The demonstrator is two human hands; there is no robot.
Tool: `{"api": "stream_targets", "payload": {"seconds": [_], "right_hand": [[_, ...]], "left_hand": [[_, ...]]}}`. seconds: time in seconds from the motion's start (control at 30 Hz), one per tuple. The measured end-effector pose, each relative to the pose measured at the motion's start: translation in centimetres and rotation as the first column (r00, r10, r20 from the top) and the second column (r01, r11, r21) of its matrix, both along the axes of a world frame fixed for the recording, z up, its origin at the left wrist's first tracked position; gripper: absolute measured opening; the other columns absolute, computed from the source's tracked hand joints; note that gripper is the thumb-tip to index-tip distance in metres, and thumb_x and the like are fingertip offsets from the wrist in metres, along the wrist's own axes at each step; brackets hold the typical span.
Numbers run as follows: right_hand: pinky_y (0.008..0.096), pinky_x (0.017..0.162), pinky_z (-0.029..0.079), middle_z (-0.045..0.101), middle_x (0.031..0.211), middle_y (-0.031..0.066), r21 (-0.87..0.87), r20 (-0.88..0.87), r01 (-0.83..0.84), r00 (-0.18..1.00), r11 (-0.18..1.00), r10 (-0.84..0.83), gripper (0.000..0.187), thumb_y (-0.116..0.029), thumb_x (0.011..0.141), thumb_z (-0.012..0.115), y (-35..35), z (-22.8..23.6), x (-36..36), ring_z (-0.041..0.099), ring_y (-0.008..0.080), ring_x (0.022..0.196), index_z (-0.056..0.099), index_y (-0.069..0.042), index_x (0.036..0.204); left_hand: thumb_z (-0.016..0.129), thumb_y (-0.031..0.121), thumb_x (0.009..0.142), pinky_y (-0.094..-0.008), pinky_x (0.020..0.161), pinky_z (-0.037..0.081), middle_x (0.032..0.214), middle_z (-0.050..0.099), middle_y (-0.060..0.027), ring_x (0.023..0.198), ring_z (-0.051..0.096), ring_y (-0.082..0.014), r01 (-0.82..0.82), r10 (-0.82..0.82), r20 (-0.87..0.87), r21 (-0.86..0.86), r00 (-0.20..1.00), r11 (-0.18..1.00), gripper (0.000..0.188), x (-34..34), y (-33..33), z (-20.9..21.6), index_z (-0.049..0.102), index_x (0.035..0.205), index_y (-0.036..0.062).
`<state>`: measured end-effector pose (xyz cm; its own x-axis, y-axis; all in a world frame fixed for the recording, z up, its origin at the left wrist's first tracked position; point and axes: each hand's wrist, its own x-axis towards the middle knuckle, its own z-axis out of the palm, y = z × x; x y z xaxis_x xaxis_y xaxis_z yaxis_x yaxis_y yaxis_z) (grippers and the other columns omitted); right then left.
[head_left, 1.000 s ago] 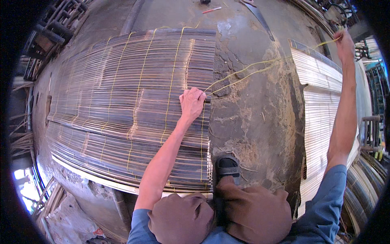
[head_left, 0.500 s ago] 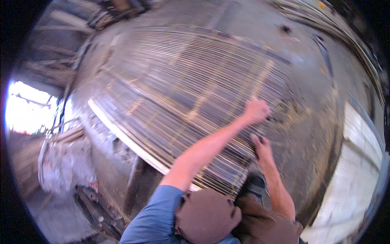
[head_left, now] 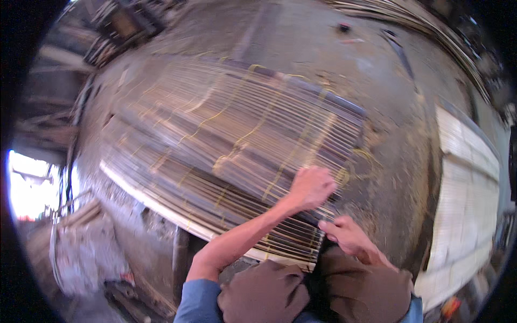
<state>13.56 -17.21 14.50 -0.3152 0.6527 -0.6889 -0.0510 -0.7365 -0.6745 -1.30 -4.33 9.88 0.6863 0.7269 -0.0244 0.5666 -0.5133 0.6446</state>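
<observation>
A wide mat of thin slats (head_left: 258, 129), tied across with yellow cords, spreads in front of my knees. My left hand (head_left: 312, 187) is closed in a fist over the mat's right edge; what its fingers hold is hidden. Close beside it, nearer to me, my right hand (head_left: 349, 234) is closed with its thumb against the mat's edge. Its fingers are curled out of sight. A loose loop of yellow cord (head_left: 365, 155) sticks out past the mat's right side, just beyond my left hand.
A pale slatted panel (head_left: 463, 194) lies on the right. Long strips (head_left: 409, 32) are piled at the far right. A dark blade-like tool (head_left: 399, 53) rests on the concrete floor (head_left: 301, 32). Clutter and a whitish sack-like bundle (head_left: 89, 250) stand at the left, near a bright opening.
My view has shifted. My left hand has come nearer to me along the mat's right edge, and my right hand stays close by it. My knees now show side by side.
</observation>
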Motion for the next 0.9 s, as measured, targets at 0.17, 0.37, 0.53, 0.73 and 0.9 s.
{"api": "stream_targets", "payload": {"seconds": [0.17, 0.37, 0.53, 0.73, 0.9], "right_hand": [[0.0237, 0.062, 0.043, 0.058, 0.079, -0.0034, 0.099, 0.042, -0.062, 0.997, 0.993, 0.058, 0.031, -0.031, 0.103, 0.054, -2.2, -4.2, 4.2, 0.049, 0.0068, 0.066, 0.071, -0.004, 0.104], [0.0252, 0.063, 0.045, 0.063, 0.08, 0.0003, 0.46, 0.48, -0.107, 0.865, 0.882, -0.146, 0.034, -0.029, 0.106, 0.048, 1.4, -9.0, 8.0, 0.053, 0.0078, 0.07, 0.071, -0.004, 0.102], [0.026, 0.07, 0.047, 0.067, 0.084, 0.0005, 0.419, 0.16, 0.18, 0.95, 0.89, -0.267, 0.031, -0.028, 0.104, 0.053, 3.4, -11.9, 3.1, 0.058, 0.0082, 0.078, 0.069, -0.001, 0.109], [0.0328, 0.062, 0.045, 0.066, 0.076, 0.0014, 0.448, 0.136, 0.212, 0.944, 0.868, -0.3, 0.026, -0.027, 0.097, 0.063, 5.4, -11.6, 1.9, 0.056, 0.0116, 0.069, 0.07, -0.003, 0.104], [0.0405, 0.059, 0.044, 0.062, 0.071, 0.0138, 0.6, 0.48, -0.008, 0.804, 0.8, -0.352, 0.028, -0.028, 0.094, 0.063, 6.8, -11.4, 3.2, 0.057, 0.0224, 0.061, 0.061, -0.001, 0.086]], "left_hand": [[0.054, 0.034, 0.09, -0.0539, 0.08, 0.049, 0.094, 0.067, -0.016, 0.09, 0.064, -0.041, 0.079, -0.112, -0.128, -0.239, 0.985, 0.968, 0.034, -0.3, -0.1, -4.8, 0.073, 0.084, 0.0068], [0.06, 0.029, 0.091, -0.045, 0.077, 0.049, 0.089, 0.065, -0.0174, 0.088, 0.063, -0.0372, 0.061, -0.055, 0.029, -0.278, 0.998, 0.959, 0.028, -0.8, -0.2, -5.4, 0.072, 0.088, 0.0042], [0.059, 0.026, 0.092, -0.0437, 0.077, 0.049, 0.088, 0.062, -0.0175, 0.087, 0.062, -0.0363, 0.052, -0.05, 0.014, -0.317, 0.999, 0.947, 0.027, -0.9, -0.3, -4.3, 0.071, 0.09, 0.0016], [0.061, 0.022, 0.09, -0.0422, 0.075, 0.047, 0.083, 0.059, -0.0178, 0.081, 0.06, -0.0322, 0.014, -0.025, -0.027, -0.355, 0.999, 0.935, 0.024, -0.6, -0.1, -4.1, 0.069, 0.087, -0.0009], [0.063, 0.028, 0.089, -0.0456, 0.076, 0.048, 0.086, 0.063, -0.0176, 0.082, 0.061, -0.0381, 0.048, -0.065, -0.036, -0.345, 0.997, 0.938, 0.028, -0.4, -0.3, -3.1, 0.07, 0.086, 0.0012]]}}
